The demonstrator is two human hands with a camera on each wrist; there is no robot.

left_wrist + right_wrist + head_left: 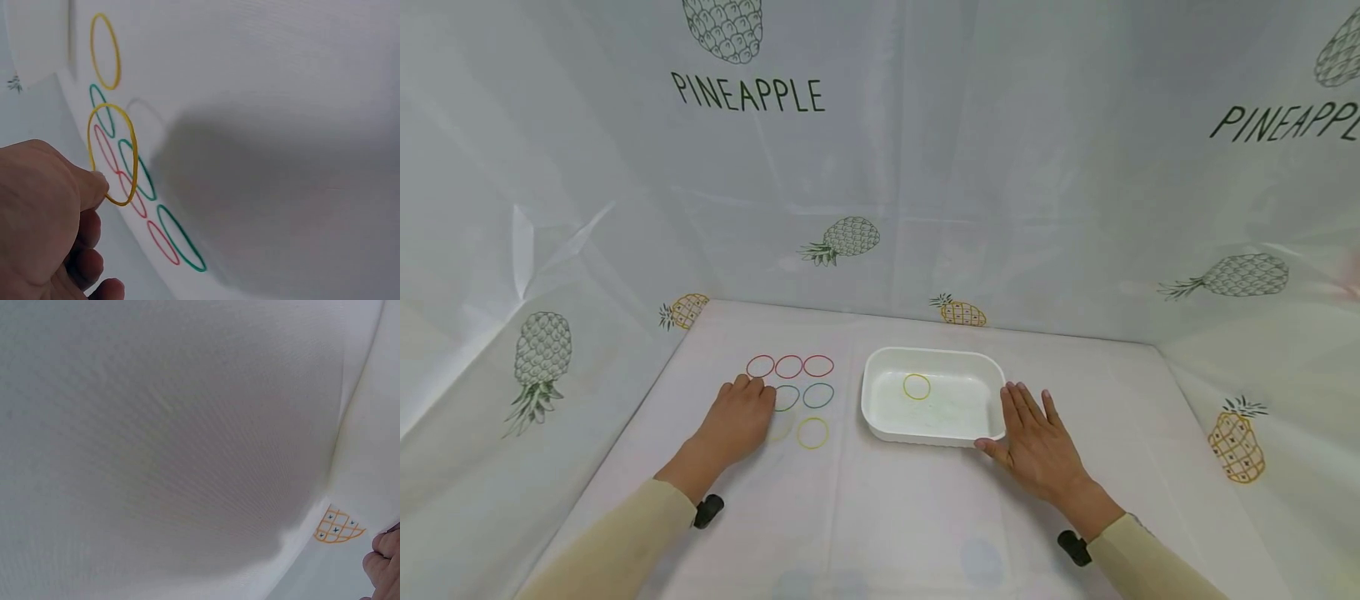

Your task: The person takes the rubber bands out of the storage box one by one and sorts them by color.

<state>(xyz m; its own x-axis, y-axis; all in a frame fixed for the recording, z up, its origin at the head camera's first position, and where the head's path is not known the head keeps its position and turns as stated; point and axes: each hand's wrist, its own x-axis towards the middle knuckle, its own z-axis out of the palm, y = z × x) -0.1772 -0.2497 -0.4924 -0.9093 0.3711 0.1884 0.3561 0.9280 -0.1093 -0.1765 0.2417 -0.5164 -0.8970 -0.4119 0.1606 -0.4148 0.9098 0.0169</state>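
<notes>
A yellow rubber band [112, 154] is pinched between thumb and fingers of the left hand [739, 417], left of centre in the head view, lifted just above the rows of red [789, 366] and green bands [817, 395] on the tabletop [880, 517]. The pinch should be kept light and the band raised straight, so neighbouring bands are not dragged. The band is thin, closed and slightly oval. The right hand [1037, 442] lies flat with straight fingers, touching the white tray [880, 421], where another yellow band [917, 387] lies.
</notes>
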